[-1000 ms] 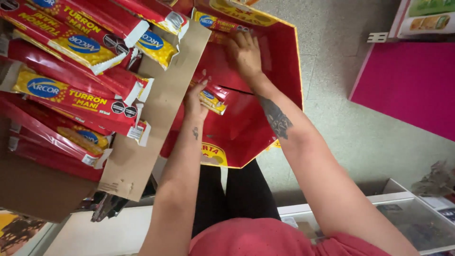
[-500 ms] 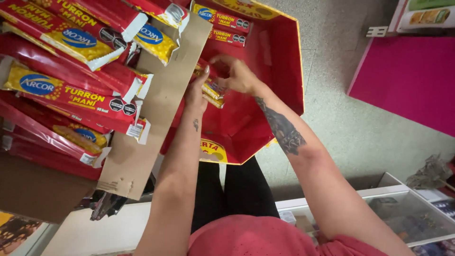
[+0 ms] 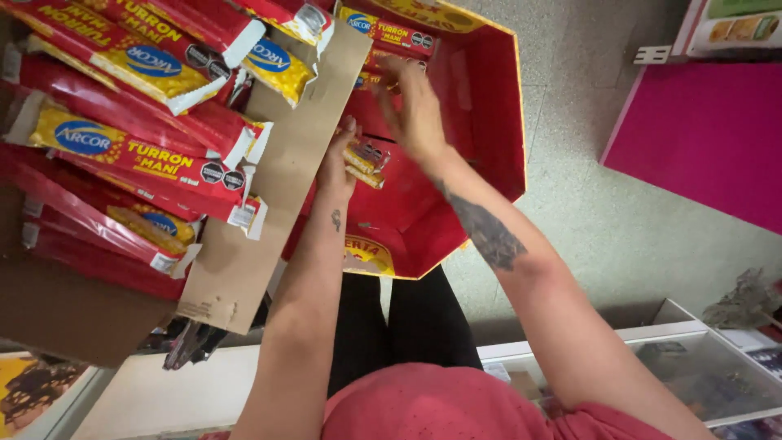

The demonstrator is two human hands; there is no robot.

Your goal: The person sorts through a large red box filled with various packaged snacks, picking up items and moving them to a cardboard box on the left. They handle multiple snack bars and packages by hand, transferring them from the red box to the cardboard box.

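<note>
From the head camera we see a red display bin (image 3: 481,122) on the floor. Our left hand (image 3: 340,159) is closed around a few red and yellow candy bars (image 3: 364,160), held at the bin's left edge. Our right hand (image 3: 415,110), fingers loosely spread, reaches into the bin toward the bars stacked at its far wall (image 3: 387,33); motion blur hides whether it touches them. Left of the bin, a cardboard box (image 3: 269,195) holds larger red packs (image 3: 130,155).

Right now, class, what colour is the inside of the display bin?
Red, with a yellow edge: the display bin, seen in the head view.
</note>
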